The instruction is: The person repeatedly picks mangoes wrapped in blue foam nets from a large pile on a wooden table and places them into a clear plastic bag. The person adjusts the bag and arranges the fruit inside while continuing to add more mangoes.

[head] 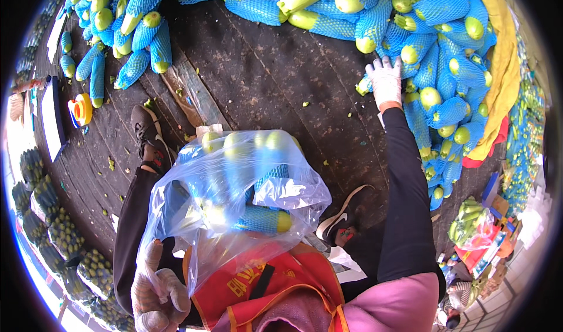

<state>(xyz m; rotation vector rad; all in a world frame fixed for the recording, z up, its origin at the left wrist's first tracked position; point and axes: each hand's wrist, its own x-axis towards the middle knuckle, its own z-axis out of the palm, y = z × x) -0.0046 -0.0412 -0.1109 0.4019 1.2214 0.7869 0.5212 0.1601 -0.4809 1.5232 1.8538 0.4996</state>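
A clear plastic bag [290, 156] lies in front of me between my feet. Inside it are several zucchini in blue foam net sleeves [261, 220], some upright and one on its side. My left hand [160, 297], in a knitted glove, grips the bag's edge at the lower left. My right hand [386, 83], in a pale glove, reaches far forward with fingers spread. Its fingertips meet the edge of a large heap of sleeved zucchini [440, 74]; whether they press on one, I cannot tell. One zucchini's stem end [363, 85] shows just left of that hand.
More sleeved zucchini [145, 37] lie at the far left. A yellow tape dispenser [81, 110] sits on the dark floor [281, 81] scattered with plant scraps. Yellow cloth [501, 68] borders the heap. Packed bags [66, 239] line the left side; a person [457, 297] is at lower right.
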